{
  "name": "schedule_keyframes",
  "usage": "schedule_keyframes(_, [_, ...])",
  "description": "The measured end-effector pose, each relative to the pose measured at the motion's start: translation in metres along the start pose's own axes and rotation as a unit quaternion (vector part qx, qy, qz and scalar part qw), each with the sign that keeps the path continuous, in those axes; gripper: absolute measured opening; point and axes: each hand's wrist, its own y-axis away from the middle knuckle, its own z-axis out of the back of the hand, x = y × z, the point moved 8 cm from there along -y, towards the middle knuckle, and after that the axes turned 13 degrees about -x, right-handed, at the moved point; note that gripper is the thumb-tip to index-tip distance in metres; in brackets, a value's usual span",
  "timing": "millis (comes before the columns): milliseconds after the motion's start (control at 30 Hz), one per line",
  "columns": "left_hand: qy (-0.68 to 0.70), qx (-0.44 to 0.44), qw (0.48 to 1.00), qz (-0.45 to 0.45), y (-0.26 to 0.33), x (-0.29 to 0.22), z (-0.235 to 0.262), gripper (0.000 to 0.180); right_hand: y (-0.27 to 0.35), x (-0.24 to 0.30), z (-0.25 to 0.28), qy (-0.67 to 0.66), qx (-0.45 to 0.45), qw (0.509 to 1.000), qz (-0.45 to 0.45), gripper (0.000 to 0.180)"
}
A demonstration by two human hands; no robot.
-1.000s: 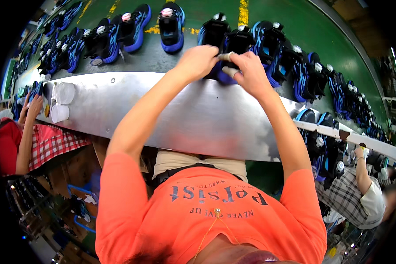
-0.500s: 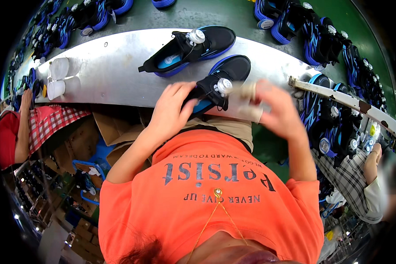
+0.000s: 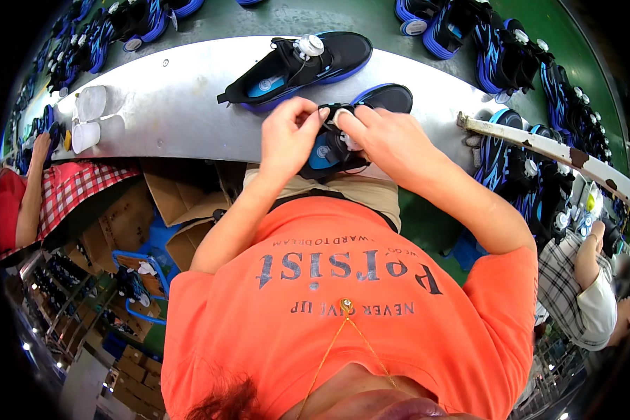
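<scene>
A black shoe (image 3: 393,97) with a blue insole lies at the near edge of the metal table, its toe pointing away to the right. My left hand (image 3: 290,134) pinches the black upper near the shoe's opening with thumb and forefinger. From the right, my right hand (image 3: 392,140) closes on the same part, its thumb and fingertips pressed together; pale covers sit on its fingertips. A white dial on the shoe is partly hidden under that hand. Just beyond lies a matching black shoe (image 3: 346,56) with blue sole and a white dial (image 3: 309,46) on top, untouched.
Two clear plastic cups (image 3: 87,120) stand on the metal table (image 3: 182,91) at left. A chipped white bar (image 3: 539,145) crosses at right. Many similar shoes (image 3: 495,59) line the green surface beyond. Co-workers sit at both sides; one wears a checked apron (image 3: 77,192). Cardboard boxes (image 3: 178,192) are below.
My right hand has moved left onto the near shoe and closed on its upper. My left hand has shifted from the shoe's side to pinch the upper beside it.
</scene>
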Motion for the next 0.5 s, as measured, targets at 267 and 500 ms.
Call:
schedule_keyframes(267, [-0.067,0.253,0.964,0.054,0.025,-0.02,-0.01,0.032,0.008,-0.025,0.0,-0.168,0.036,0.982,-0.077,0.059])
schedule_keyframes(500, [-0.012,0.249,0.965,0.084,0.036,-0.006,-0.015,0.021,0.017,-0.003,-0.004,-0.046,0.022,0.995,-0.085,0.053])
